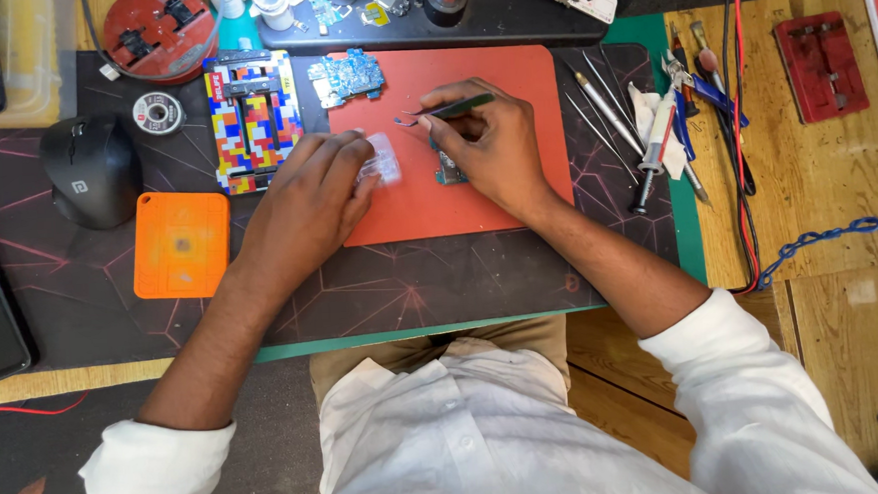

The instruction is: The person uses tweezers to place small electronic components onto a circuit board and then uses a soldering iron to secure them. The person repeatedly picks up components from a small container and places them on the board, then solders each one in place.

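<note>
My left hand [308, 197] pinches a small clear plastic piece [382, 161] over the left part of the red work mat [511, 83]. My right hand [489, 146] grips green-handled tweezers [449, 108], tips pointing left toward the clear piece. Under my right hand lies a small dark circuit board [447, 173], mostly hidden by the fingers. A blue circuit board [347, 76] rests at the mat's upper left corner.
A multicoloured board holder [252, 118], an orange square pad [181, 243], a black mouse [91, 169] and a solder reel [159, 113] lie left. Metal probes and tweezers [607, 108], pliers and a screwdriver [659, 145] lie right. A red fixture [820, 65] sits far right, cables [740, 111] beside it.
</note>
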